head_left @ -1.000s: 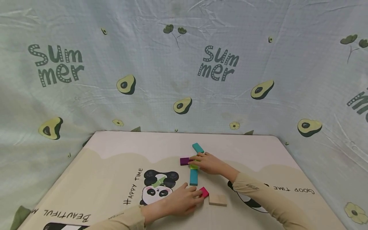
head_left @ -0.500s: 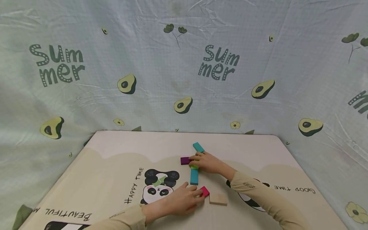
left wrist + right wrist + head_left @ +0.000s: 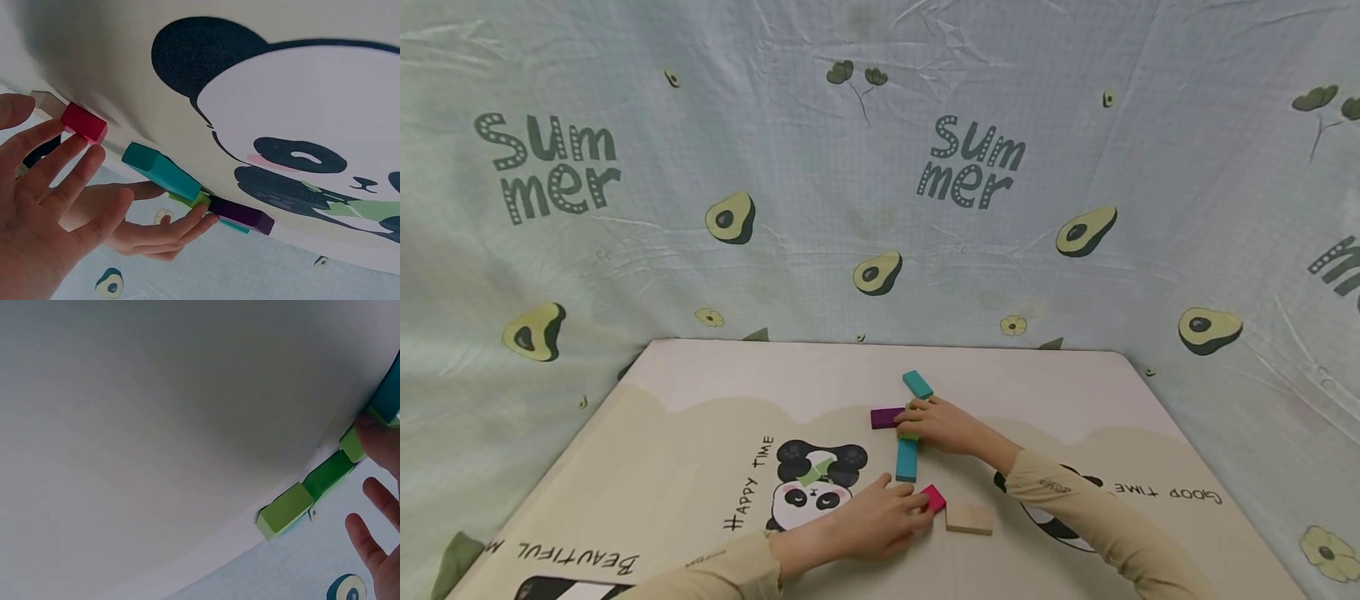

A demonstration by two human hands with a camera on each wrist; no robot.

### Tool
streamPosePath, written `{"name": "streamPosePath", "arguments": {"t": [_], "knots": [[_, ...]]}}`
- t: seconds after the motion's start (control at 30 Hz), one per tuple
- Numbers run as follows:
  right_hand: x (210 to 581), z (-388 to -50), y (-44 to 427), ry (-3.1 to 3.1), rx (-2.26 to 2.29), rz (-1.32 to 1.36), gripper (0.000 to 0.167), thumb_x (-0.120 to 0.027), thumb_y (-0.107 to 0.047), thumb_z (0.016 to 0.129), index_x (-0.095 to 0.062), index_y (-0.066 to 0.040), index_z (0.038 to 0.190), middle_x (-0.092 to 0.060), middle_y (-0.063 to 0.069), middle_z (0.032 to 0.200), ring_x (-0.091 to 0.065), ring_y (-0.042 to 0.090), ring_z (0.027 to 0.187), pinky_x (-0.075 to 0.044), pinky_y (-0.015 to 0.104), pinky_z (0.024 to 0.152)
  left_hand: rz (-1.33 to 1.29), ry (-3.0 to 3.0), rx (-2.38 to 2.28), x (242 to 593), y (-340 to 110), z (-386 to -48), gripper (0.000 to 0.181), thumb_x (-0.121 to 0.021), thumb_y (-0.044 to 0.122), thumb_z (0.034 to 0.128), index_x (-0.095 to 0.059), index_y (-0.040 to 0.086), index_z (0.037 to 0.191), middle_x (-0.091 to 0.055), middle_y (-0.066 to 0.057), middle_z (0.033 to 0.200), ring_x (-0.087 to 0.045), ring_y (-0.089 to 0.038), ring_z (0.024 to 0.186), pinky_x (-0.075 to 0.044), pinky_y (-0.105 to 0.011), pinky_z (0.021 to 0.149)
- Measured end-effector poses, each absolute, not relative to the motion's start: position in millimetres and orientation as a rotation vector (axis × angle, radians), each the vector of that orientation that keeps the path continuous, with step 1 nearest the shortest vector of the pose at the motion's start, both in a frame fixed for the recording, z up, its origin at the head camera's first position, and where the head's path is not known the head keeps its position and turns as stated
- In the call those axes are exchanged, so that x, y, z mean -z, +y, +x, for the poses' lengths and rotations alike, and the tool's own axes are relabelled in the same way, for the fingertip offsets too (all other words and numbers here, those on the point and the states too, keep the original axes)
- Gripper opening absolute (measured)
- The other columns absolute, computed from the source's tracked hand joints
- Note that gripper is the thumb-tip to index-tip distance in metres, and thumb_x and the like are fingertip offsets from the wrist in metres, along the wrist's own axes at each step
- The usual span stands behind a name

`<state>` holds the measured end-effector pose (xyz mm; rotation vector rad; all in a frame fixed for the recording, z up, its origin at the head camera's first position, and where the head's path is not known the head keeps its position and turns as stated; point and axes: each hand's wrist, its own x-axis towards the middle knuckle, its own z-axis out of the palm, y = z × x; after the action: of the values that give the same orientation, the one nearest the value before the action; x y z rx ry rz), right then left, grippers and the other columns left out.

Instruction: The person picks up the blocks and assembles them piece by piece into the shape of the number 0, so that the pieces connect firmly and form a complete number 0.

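My left hand has its fingertips against a red block; in the left wrist view its fingers look fairly straight. Beside the red piece lies a plain wooden block. Farther back, my right hand pinches a light green block, thumb on one side and fingers on the other. That block meets the end of a teal block. A purple block sticks out left of the right fingertips. Behind the hand, a dark green block and another light green block continue the row.
Another teal block lies at the far end, turned at an angle. The table carries panda prints and lettering. A fabric sheet with avocado prints hangs behind the table's far edge.
The right fingers have shifted slightly right, so more of the purple block shows. My left hand has stayed at the red block.
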<state>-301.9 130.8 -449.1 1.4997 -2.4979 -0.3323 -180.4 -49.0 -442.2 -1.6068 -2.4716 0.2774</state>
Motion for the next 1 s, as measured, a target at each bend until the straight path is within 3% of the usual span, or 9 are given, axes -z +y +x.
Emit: {"name": "streamPosePath", "arguments": {"t": [0.37,0.67,1.0], "knots": [[442.5,-296.0,144.1,-2.452,0.280,1.493,0.032,-0.064,-0.024,0.080,-0.058,-0.023,0.112,-0.062,-0.009,0.107,-0.049,0.011,0.096,-0.045,0.029,0.078,-1.617,-2.483,-0.261,442.8,-49.4,-180.4,0.036,-0.054,0.035,0.0865,-0.053,0.026,0.122,-0.056,0.007,0.119,-0.051,-0.010,0.104,-0.046,-0.037,0.084],[440.7,-287.1,154.4,-2.507,0.236,1.472,0.035,-0.065,-0.028,0.080,-0.057,-0.021,0.113,-0.061,-0.006,0.108,-0.049,0.015,0.100,-0.046,0.035,0.084,-1.613,-2.469,-0.280,442.7,-49.7,-180.6,0.037,-0.054,0.035,0.0864,-0.053,0.026,0.122,-0.056,0.007,0.119,-0.051,-0.010,0.103,-0.047,-0.035,0.084],[434.7,-265.8,172.5,-2.439,0.153,1.435,0.033,-0.068,-0.032,0.076,-0.061,-0.019,0.106,-0.058,-0.006,0.098,-0.047,0.011,0.090,-0.044,0.026,0.077,-1.598,-2.437,-0.288,444.8,-49.5,-180.6,0.034,-0.054,0.035,0.0865,-0.053,0.027,0.119,-0.057,0.008,0.116,-0.052,-0.009,0.101,-0.047,-0.033,0.082]]}}
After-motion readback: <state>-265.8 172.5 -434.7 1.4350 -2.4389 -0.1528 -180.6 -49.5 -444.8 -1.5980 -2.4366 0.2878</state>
